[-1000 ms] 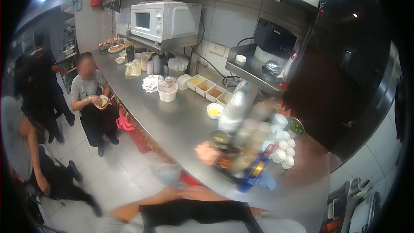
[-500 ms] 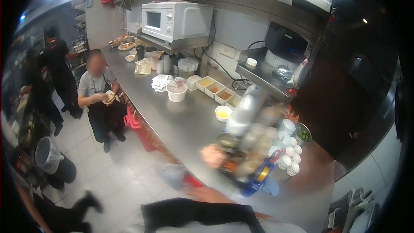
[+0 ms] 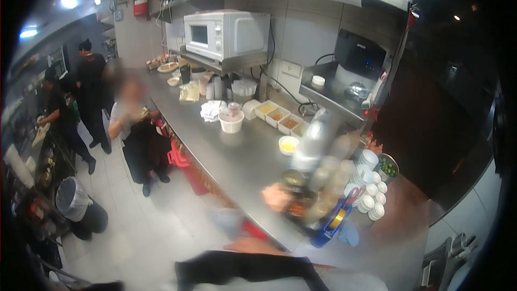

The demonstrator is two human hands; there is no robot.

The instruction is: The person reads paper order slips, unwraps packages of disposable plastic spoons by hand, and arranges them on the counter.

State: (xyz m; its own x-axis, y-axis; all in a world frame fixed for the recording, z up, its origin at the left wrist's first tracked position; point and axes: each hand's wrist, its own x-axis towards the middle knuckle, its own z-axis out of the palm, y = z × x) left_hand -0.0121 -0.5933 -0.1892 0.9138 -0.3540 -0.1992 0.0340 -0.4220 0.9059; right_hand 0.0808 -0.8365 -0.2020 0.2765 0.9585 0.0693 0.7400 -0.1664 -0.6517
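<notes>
What appears to be my right hand (image 3: 256, 246) is low in the head view, in front of my body and beside the counter's near edge. Black cloth (image 3: 242, 267) on my front covers part of that arm, and the fingers are blurred. Just beyond the hand are a translucent plastic bag (image 3: 229, 220) and something red (image 3: 254, 230) below the counter edge. My left hand is out of sight. On the counter nearby, a blurred pinkish-orange item (image 3: 277, 197) lies next to dark containers (image 3: 295, 180) and a blue tape dispenser (image 3: 328, 230).
The steel counter (image 3: 215, 145) carries a lidded white tub (image 3: 231, 124), a bowl with yellow contents (image 3: 288, 145), food trays (image 3: 277, 115) and stacked white cups (image 3: 371, 199). A microwave (image 3: 229, 35) sits above. Across the aisle are a person (image 3: 132, 113) and a lined bin (image 3: 72, 199).
My view has turned slightly left, moving the counter rightward and down in it. The person at lower left has mostly gone from view. My visible hand stays low by the counter edge.
</notes>
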